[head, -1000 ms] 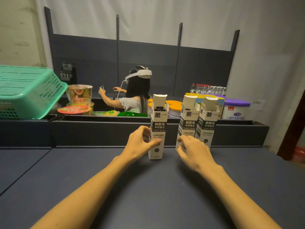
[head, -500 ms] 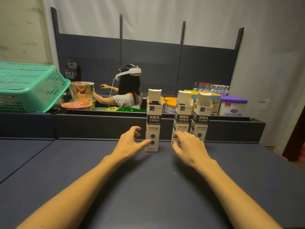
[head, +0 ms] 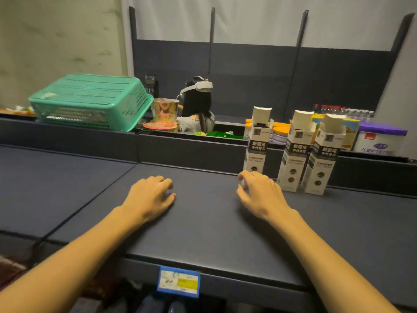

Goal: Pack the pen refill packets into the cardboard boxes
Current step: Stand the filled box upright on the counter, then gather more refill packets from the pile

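A dark blue-grey bench [head: 203, 227] with a matte top carries three tall white-and-black cardboard boxes [head: 293, 152], upright with top flaps open, in a row at its far right edge. A blue-framed label tag [head: 178, 281] is fixed to the near front edge. Both hands lie on the top: left hand [head: 150, 196] mid-bench, right hand [head: 261, 193] just before the leftmost box.
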Tool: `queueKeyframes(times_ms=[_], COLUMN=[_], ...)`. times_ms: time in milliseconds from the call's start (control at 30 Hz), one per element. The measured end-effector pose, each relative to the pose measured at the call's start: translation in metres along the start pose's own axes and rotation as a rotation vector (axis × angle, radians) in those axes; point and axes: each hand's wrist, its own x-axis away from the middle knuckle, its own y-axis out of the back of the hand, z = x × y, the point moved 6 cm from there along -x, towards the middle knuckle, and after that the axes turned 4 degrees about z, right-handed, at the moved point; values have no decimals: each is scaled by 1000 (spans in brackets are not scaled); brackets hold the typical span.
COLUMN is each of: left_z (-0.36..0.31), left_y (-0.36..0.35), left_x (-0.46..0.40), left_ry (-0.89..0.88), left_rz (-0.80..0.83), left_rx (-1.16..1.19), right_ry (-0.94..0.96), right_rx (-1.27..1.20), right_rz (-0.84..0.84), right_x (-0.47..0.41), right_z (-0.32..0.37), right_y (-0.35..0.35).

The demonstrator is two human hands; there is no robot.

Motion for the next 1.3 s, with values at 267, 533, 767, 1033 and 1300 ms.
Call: queueKeyframes(times_ms=[267, 533, 767, 1033, 1300], left_z=[110, 254, 365, 436, 505], left_y=[39, 82, 107, 118, 113], left_x=[73, 155, 211, 218, 186], left_ry=[128, 268, 332, 365, 365], left_rz=[-82, -127, -103, -90, -62], left_rx=[-16, -67, -102, -125, -150], right_ry=[168, 262, 328, 387, 398], right_rx=[-74, -115, -160, -154, -147], right_rz=[33, 46, 66, 79, 75], right_x=[-34, -57, -66, -100, -164], right_z=[134, 303, 427, 506, 557], right_y=[-37, -81, -116, -136, -164])
